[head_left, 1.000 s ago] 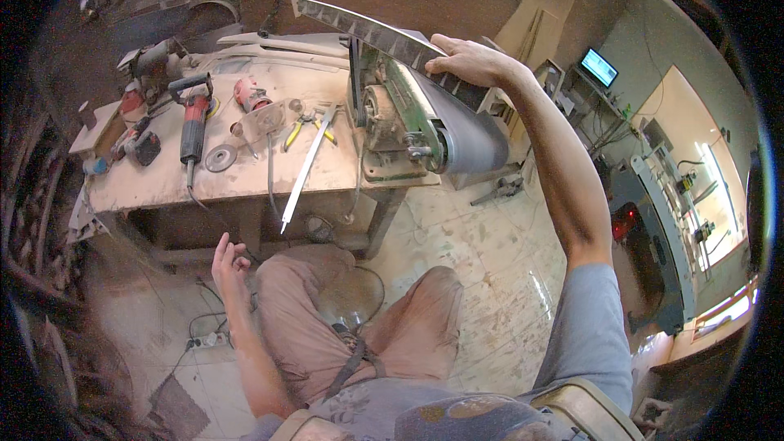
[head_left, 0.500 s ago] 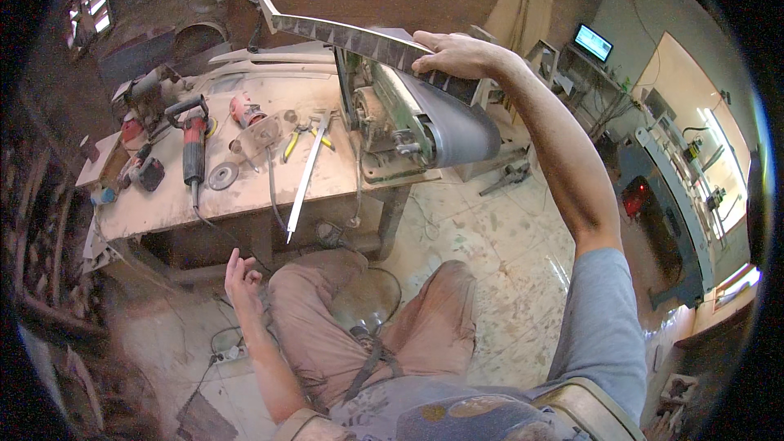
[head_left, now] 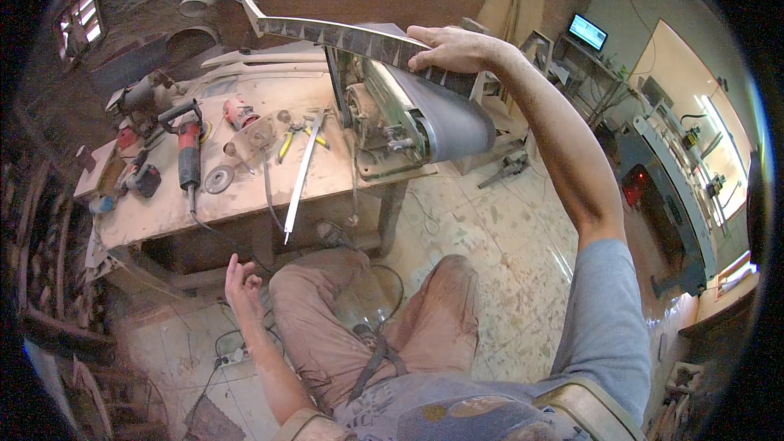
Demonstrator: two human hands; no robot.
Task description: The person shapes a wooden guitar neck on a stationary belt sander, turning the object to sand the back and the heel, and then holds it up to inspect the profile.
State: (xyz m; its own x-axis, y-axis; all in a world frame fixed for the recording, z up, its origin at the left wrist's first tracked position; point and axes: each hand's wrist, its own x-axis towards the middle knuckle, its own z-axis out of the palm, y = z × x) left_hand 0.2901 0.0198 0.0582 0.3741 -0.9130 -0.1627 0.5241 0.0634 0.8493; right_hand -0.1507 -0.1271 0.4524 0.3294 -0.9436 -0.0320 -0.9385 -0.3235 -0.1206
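My right hand point(head_left: 459, 51) is closed on the wide end of a guitar neck point(head_left: 347, 35), at the top of the view. The neck has a dark fretboard with pale pointed inlays, and its light headstock angles up at the far left. It lies over a belt sander point(head_left: 457, 118) with a grey belt; whether the two touch, I cannot tell. Low in front of the bench, beside my left knee, my left hand point(head_left: 243, 284) is raised and holds nothing. Its index finger is extended and the other fingers are loosely bent.
On the wooden bench point(head_left: 147, 212) lie a red and black angle grinder point(head_left: 189, 155), a cordless drill point(head_left: 143, 177), a grinding disc point(head_left: 219, 180), yellow-handled pliers point(head_left: 286, 145) and a long metal ruler point(head_left: 300, 188). The ruler overhangs the front edge. A lamp point(head_left: 194, 2) stands behind; cables cross the floor.
The view has shifted slightly, so the bench and neck appear a little further left. My right hand keeps its grip on the guitar neck, and my left hand has barely moved.
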